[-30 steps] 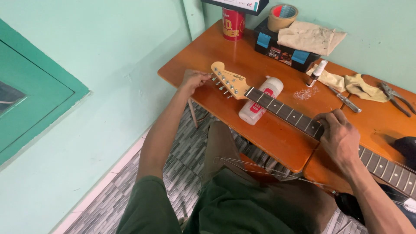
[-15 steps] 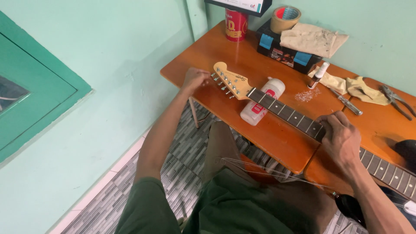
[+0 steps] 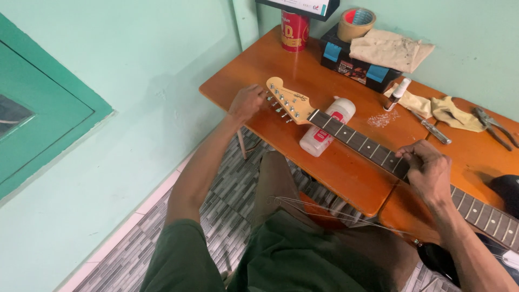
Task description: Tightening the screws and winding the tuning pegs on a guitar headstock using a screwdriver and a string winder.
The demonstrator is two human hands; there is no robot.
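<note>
An electric guitar lies across the orange table (image 3: 254, 70), its pale headstock (image 3: 289, 101) to the left and its dark fretted neck (image 3: 363, 144) running right. My left hand (image 3: 246, 103) grips a tuning peg on the near side of the headstock. My right hand (image 3: 430, 170) rests on the neck further down, fingers curled over the fretboard. A white plastic bottle (image 3: 326, 127) lies under the neck as a support. Loose thin strings (image 3: 324, 208) trail over my lap.
At the table's back stand a red can (image 3: 295, 30), a tape roll (image 3: 356, 22) and a cloth (image 3: 390, 50) on a dark box (image 3: 346, 62). A small spray bottle (image 3: 398, 93), rags (image 3: 451, 111), a screwdriver (image 3: 432, 130) and pliers (image 3: 494, 127) lie to the right. Teal wall to the left.
The view has shifted slightly. Both hands stay in the same spots on the headstock and the neck, with no clear movement of the guitar.
</note>
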